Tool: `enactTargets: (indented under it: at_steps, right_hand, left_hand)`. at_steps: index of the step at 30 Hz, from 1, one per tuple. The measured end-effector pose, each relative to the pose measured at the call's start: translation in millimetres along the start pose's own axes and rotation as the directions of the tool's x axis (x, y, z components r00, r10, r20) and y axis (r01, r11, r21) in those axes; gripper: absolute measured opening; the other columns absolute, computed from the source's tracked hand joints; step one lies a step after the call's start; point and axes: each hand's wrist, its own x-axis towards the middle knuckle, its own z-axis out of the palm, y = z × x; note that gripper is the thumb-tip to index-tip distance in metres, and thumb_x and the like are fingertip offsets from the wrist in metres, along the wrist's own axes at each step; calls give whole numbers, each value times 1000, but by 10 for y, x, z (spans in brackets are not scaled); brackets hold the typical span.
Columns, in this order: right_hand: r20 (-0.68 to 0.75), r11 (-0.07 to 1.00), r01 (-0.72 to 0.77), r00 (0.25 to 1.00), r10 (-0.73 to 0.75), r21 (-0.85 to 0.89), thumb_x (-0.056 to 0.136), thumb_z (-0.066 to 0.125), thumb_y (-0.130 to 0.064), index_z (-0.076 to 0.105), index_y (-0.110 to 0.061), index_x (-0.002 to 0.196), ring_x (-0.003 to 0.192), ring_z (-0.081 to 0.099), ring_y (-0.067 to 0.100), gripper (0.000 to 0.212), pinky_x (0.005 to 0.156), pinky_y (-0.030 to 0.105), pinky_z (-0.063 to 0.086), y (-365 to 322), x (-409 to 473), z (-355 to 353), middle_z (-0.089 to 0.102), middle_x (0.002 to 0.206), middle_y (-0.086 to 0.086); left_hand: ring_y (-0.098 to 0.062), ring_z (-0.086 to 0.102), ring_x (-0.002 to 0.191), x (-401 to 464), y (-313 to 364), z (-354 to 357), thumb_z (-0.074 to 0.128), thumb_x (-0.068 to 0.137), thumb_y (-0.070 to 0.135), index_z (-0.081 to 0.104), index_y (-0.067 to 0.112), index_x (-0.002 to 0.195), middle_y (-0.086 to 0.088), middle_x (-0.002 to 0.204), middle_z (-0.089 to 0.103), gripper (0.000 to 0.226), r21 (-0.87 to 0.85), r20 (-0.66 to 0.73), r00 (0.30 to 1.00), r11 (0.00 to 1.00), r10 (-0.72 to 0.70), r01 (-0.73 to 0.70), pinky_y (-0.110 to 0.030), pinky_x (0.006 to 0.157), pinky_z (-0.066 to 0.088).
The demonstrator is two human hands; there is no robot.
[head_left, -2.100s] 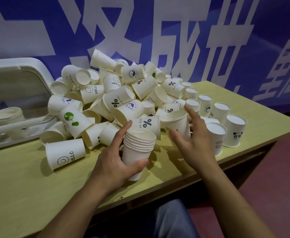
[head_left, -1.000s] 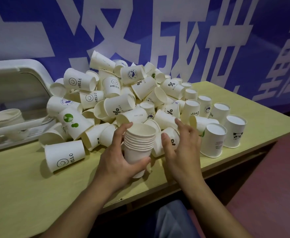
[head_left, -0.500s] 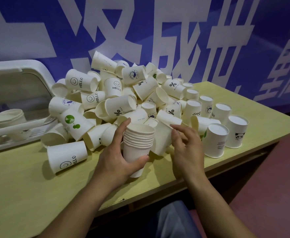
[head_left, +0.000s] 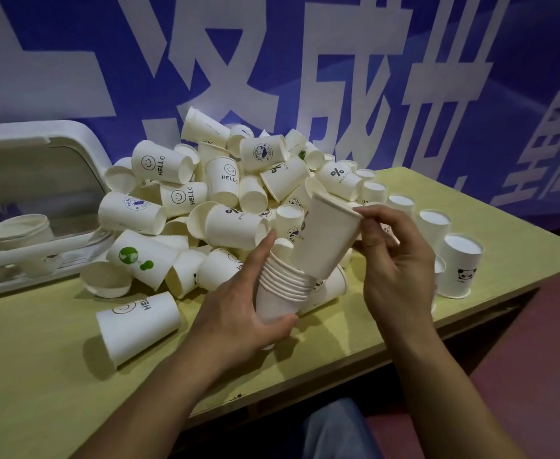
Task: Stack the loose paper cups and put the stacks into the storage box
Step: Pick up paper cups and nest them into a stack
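Observation:
My left hand (head_left: 239, 313) grips a stack of several nested white paper cups (head_left: 280, 289) just above the table's front part. A single white paper cup (head_left: 326, 236) is held by its rim in my right hand (head_left: 394, 260), tilted, with its base in the mouth of the stack. Behind them a big pile of loose paper cups (head_left: 219, 193) lies on the yellow-green table (head_left: 40, 376). The white storage box (head_left: 40, 207) stands at the far left with stacked cups (head_left: 20, 233) inside.
Several cups stand upside down at the right, among them a panda cup (head_left: 459, 265). A "HELLO" cup (head_left: 138, 321) lies on its side near my left hand. A blue banner with large white characters fills the wall behind. The table edge runs close below my wrists.
My right hand has lifted a single cup out of the pile and brought it left, tilted, onto the top of the stack. The left hand keeps holding the stack.

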Motion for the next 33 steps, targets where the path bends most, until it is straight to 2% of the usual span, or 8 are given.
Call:
enactTargets:
  at_steps: [9, 12, 15, 17, 22, 25, 27, 33]
  right_hand:
    - [37, 1000, 5, 999, -5, -1, 98, 56, -17, 68, -39, 101, 106, 64, 24, 26, 85, 51, 56, 12, -10, 98, 64, 111, 0]
    - [184, 997, 6, 983, 9, -82, 98, 59, -11, 69, -37, 98, 100, 64, 12, 28, 84, 34, 55, -2, -23, 147, 65, 108, -4]
    - [284, 990, -76, 953, 106, -115, 96, 61, -11, 71, -34, 98, 88, 64, 3, 25, 74, 14, 48, 36, -117, 171, 67, 104, -7]
    - [306, 989, -107, 943, 134, -105, 95, 61, -17, 73, -32, 100, 96, 66, 8, 20, 78, 20, 51, 80, -213, 190, 68, 103, -11]
    - [139, 961, -169, 969, 203, -220, 98, 60, -19, 64, -32, 119, 97, 59, 2, 26, 76, 10, 45, 172, -391, 184, 56, 116, -8]
    - [15, 854, -254, 956, 292, -453, 97, 59, -31, 51, -27, 134, 95, 50, 5, 38, 76, 19, 40, 251, -425, 89, 51, 121, 0]
    - [68, 759, -255, 928, 366, -599, 98, 51, -44, 42, -28, 140, 102, 52, 12, 46, 82, 30, 41, 281, -449, 96, 52, 128, 2]
    - [139, 619, -194, 883, 448, -761, 96, 38, -64, 32, -32, 143, 120, 53, 30, 58, 90, 42, 42, 328, -390, 339, 45, 139, 6]
  left_hand:
    - [-6, 57, 90, 21, 7, -2, 80, 74, 54, -30, 77, 128, 15, 133, 57, 124, 109, 67, 996, 992, 54, -62, -20, 80, 45]
    - [-8, 60, 88, 37, 2, 17, 79, 74, 53, -31, 74, 131, 17, 120, 58, 125, 82, 59, 997, 995, 50, -54, -25, 79, 49]
    - [-13, 65, 93, 28, -34, 18, 81, 73, 50, -28, 73, 134, 10, 122, 61, 127, -10, 3, 1000, 1000, -8, 8, -33, 82, 54]
    - [-13, 65, 94, 16, -50, 13, 80, 74, 50, -22, 75, 135, 12, 121, 60, 122, -25, -15, 1000, 1000, -17, 16, -35, 82, 56]
    - [-8, 65, 92, -1, -108, 21, 82, 66, 53, 6, 80, 127, 25, 108, 59, 101, -72, -72, 997, 997, -14, 9, -33, 80, 55]
    - [9, 63, 91, -75, -193, 29, 86, 61, 49, 17, 77, 125, 41, 101, 56, 98, -163, -145, 987, 986, -63, 39, -18, 73, 53]
    - [20, 59, 90, -106, -247, 38, 88, 62, 43, 20, 75, 125, 50, 95, 53, 98, -213, -173, 981, 976, -86, 48, -11, 68, 50]
    - [22, 57, 95, -121, -254, 28, 90, 66, 39, 20, 74, 130, 41, 108, 51, 101, -283, -177, 978, 957, -110, 57, -28, 77, 58]
